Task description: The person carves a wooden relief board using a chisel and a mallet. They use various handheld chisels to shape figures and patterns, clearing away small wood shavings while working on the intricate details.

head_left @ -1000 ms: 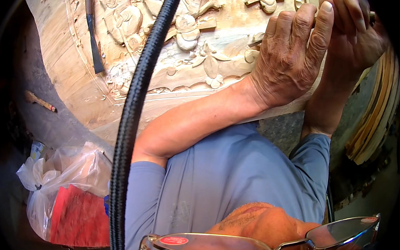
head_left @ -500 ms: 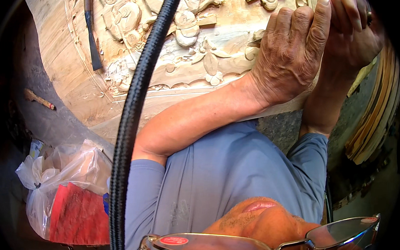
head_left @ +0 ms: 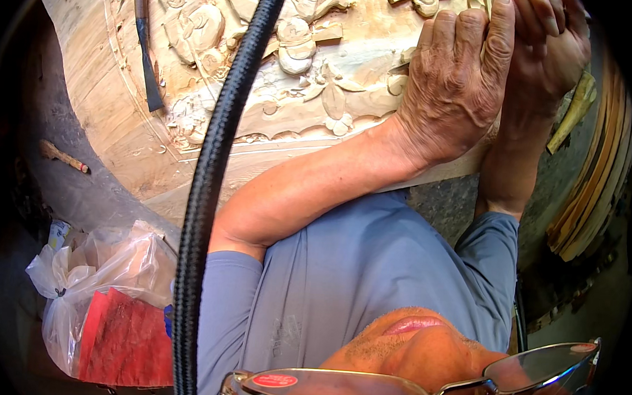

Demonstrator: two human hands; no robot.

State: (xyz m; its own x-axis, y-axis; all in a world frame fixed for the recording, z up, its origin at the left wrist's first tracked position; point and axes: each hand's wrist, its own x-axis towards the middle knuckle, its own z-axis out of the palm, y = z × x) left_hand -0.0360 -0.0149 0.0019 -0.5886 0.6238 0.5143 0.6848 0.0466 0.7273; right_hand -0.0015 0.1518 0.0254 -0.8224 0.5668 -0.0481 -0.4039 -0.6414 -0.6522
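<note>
My left hand rests on the near right part of a carved wooden panel, its back toward me. Its fingers are bent close together and their tips are hidden, so what they grip cannot be made out. Right beside it, my right hand is closed, fingers curled, at the top edge of the picture. Whatever it holds is also hidden. The panel bears raised figures and a leafy scalloped border, with wood shavings lying about. A flat chisel with a dark blade lies on its left part.
A black braided hose crosses the view in front of the panel. Curved wooden strips and a pale wooden handle-like piece are at the right. A clear plastic bag, a red sheet and a short stick are at lower left.
My right hand has shifted left, closer to my left hand, uncovering more of the pale wooden piece. My left hand has moved slightly left. The chisel stays on the panel.
</note>
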